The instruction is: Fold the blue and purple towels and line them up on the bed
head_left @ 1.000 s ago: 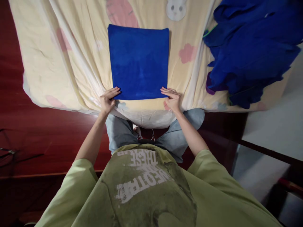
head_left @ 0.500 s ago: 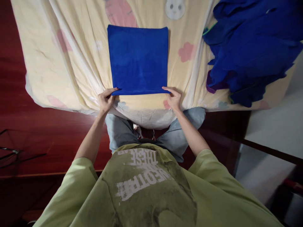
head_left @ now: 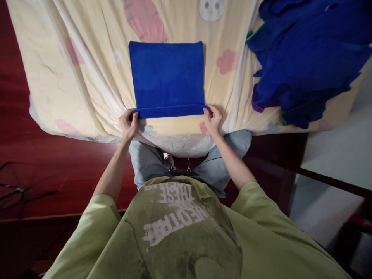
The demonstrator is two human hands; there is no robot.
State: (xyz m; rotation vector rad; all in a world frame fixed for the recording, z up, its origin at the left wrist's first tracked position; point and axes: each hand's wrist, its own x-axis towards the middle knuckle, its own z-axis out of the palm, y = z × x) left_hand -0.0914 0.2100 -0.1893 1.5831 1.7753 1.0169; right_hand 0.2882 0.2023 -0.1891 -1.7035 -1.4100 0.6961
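A blue cloth (head_left: 168, 75) lies flat on the yellow patterned bedsheet (head_left: 99, 69) in front of me. Its near edge is turned over into a narrow band that runs across the full width. My left hand (head_left: 128, 122) pinches the left end of this band. At the right end, my right hand (head_left: 213, 119) grips the band between thumb and fingers. Both hands rest low over the sheet, close to the bed's near edge.
A loose heap of blue cloths (head_left: 308, 62), some with green or purple edging, lies at the right of the bed. My legs (head_left: 148, 159) are against the bed's near side. A thin black metal frame (head_left: 17, 190) stands on the red floor (head_left: 72, 166) at left.
The cloth's near edge has been folded over into a wider band, and its far edge sits nearer to me. Both hands have curled more tightly round the corners.
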